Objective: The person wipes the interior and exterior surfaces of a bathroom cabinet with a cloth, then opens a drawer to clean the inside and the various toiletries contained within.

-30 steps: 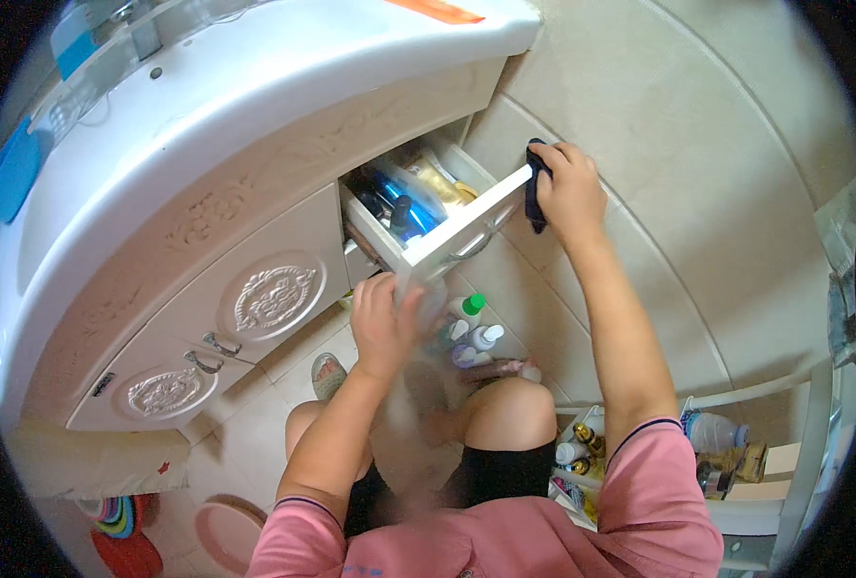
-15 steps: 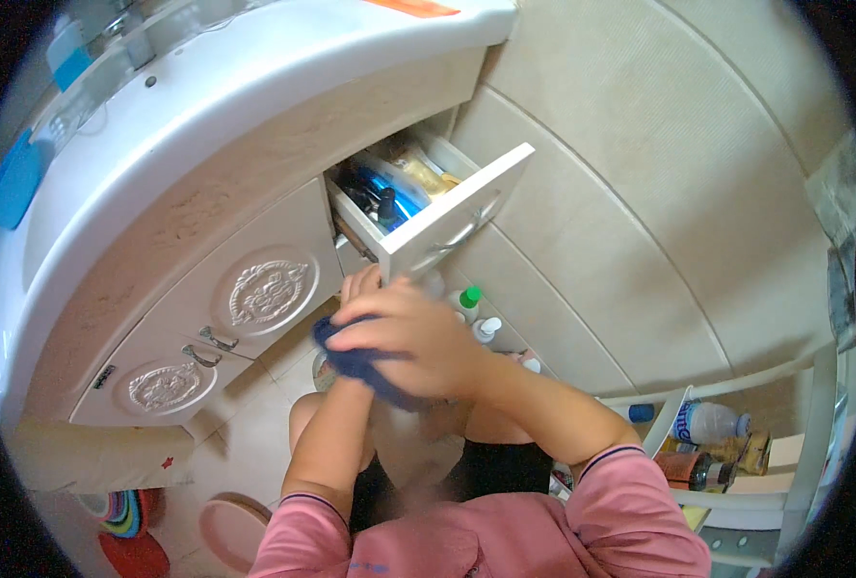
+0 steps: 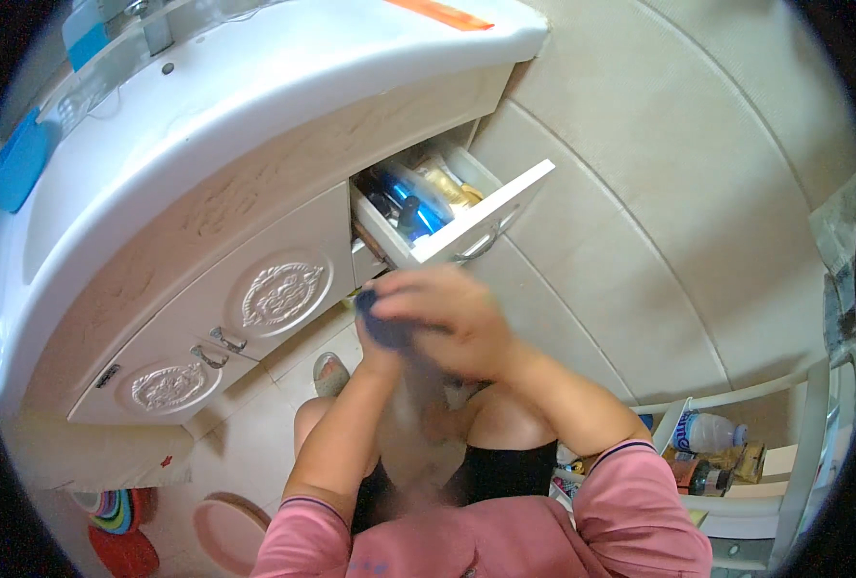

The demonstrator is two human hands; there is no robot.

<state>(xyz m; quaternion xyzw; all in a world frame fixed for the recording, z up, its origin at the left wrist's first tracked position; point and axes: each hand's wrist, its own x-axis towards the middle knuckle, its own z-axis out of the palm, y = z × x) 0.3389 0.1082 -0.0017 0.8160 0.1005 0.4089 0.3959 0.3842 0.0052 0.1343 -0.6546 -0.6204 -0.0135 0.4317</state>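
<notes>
Below the open drawer (image 3: 486,226), my hands come together over a small dark blue cloth (image 3: 386,323). From the right, my right hand (image 3: 452,323) reaches across with its fingers curled over the cloth; motion blurs it. My left hand (image 3: 378,354) lies under the cloth and the right hand, so most of its fingers are hidden. Inside the drawer are a shiny blue item (image 3: 428,220), dark-capped items and a yellowish packet (image 3: 455,190).
The white washbasin (image 3: 283,82) curves above cabinet doors (image 3: 283,294) with metal handles. An orange strip (image 3: 442,13) lies on its rim. A shelf rack (image 3: 813,433) with a plastic bottle (image 3: 707,432) stands right. A pink basin (image 3: 225,530) rests on the floor at left.
The view has shifted, so the basin and drawer appear slightly lower and to the right. The hands and the dark cloth remain together, with the cloth bunched smaller under the right fingers.
</notes>
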